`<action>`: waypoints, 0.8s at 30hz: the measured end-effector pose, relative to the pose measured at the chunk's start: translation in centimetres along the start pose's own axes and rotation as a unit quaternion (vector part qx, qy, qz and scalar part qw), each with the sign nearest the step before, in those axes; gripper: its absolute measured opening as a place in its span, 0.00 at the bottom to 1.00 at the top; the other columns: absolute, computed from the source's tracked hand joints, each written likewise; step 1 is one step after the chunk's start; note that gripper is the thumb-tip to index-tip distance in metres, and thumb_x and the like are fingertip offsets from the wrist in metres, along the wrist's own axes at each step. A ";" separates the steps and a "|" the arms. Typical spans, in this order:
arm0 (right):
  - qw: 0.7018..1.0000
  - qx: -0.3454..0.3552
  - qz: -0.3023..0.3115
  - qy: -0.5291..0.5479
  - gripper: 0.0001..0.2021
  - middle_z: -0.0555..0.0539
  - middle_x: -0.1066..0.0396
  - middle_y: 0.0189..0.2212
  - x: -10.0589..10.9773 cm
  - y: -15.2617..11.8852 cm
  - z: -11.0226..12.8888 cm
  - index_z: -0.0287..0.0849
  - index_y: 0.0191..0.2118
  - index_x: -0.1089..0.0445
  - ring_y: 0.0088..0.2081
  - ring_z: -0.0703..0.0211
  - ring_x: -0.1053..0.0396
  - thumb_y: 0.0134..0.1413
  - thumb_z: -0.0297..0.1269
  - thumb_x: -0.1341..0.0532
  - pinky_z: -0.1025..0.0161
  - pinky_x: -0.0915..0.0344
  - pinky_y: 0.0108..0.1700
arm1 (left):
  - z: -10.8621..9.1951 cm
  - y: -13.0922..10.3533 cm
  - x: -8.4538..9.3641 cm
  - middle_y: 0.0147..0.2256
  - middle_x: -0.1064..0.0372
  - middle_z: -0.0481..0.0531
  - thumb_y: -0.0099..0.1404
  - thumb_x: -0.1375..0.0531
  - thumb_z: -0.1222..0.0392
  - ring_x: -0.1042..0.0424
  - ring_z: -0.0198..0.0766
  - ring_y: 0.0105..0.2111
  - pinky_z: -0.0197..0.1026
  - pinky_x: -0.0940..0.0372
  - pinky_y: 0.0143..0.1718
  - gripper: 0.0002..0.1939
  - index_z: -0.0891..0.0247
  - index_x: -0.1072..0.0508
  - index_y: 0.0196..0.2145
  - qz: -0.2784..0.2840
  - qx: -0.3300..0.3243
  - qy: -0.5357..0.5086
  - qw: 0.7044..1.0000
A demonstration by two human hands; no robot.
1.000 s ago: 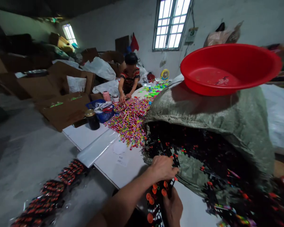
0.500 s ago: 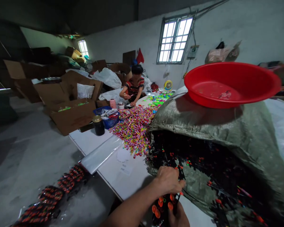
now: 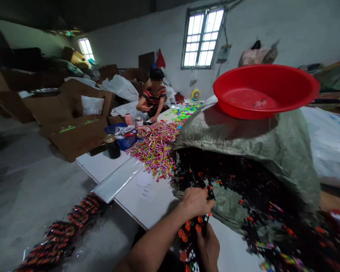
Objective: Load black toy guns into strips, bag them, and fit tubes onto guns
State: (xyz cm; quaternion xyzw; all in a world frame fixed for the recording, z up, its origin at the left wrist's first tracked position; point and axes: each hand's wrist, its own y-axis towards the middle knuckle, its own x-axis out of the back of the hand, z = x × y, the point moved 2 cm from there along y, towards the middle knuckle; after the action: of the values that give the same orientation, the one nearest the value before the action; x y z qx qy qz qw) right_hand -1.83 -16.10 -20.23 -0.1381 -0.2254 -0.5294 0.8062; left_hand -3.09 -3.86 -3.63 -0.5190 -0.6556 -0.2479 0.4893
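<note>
My left hand [image 3: 197, 203] reaches over the table edge beside the mouth of the green sack [image 3: 243, 143], its fingers curled on black pieces with orange tips. Below it, my right hand [image 3: 209, 245] is wrapped round a bunch of black pieces with orange round ends [image 3: 184, 236]. The open sack holds many more black pieces [image 3: 223, 166], some spilling out to the lower right. A heap of small pink and yellow pieces [image 3: 155, 151] lies on the white table [image 3: 141, 209].
A red basin [image 3: 260, 90] rests on the sack. Clear plastic sleeves [image 3: 119, 181], a dark jar [image 3: 112, 146] and a blue basket [image 3: 127, 139] are on the table. A person [image 3: 154, 98] sits beyond. Packed bundles [image 3: 55, 241] lie lower left.
The camera view has shifted, so the table, sack and basin appear farther left and higher. More of the orange-ended bunch shows at my right hand, and both hands stay close together.
</note>
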 end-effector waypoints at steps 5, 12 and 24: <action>0.999 -0.001 -0.032 -0.001 0.16 0.47 0.32 0.19 -0.2 -0.4 1.1 0.45 0.22 0.37 0.23 0.55 0.35 0.41 0.54 0.46 0.60 0.41 0.28 | 0.1 0.1 -0.6 0.43 0.25 0.61 0.66 0.51 0.50 0.26 0.50 0.46 0.45 0.33 0.45 0.21 0.65 0.25 0.44 -0.004 0.003 0.027 1.000; 0.990 -0.053 0.010 0.131 0.16 0.52 0.36 0.18 1.7 -0.8 -0.9 0.39 0.29 0.30 0.22 0.63 0.42 0.44 0.50 0.41 0.66 0.45 0.25 | 2.5 2.4 1.8 0.46 0.27 0.56 0.67 0.51 0.50 0.29 0.44 0.47 0.40 0.37 0.50 0.20 0.63 0.26 0.47 -0.022 -0.093 0.021 0.995; 1.000 -0.016 -0.007 0.012 0.19 0.44 0.23 0.30 3.6 -2.0 -0.9 0.40 0.41 0.24 0.28 0.55 0.29 0.51 0.47 0.43 0.63 0.33 0.31 | 0.4 14.1 -2.6 0.37 0.23 0.50 0.51 0.37 0.72 0.28 0.40 0.41 0.34 0.37 0.41 0.13 0.64 0.23 0.36 0.147 -0.320 0.057 0.934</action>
State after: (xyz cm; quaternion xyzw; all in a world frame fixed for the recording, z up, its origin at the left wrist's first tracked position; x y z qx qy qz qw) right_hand -2.29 -20.14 -19.19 -0.1432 -0.2075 -0.5402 0.8029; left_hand 9.68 0.10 -8.72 -0.7237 -0.4291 -0.3987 0.3649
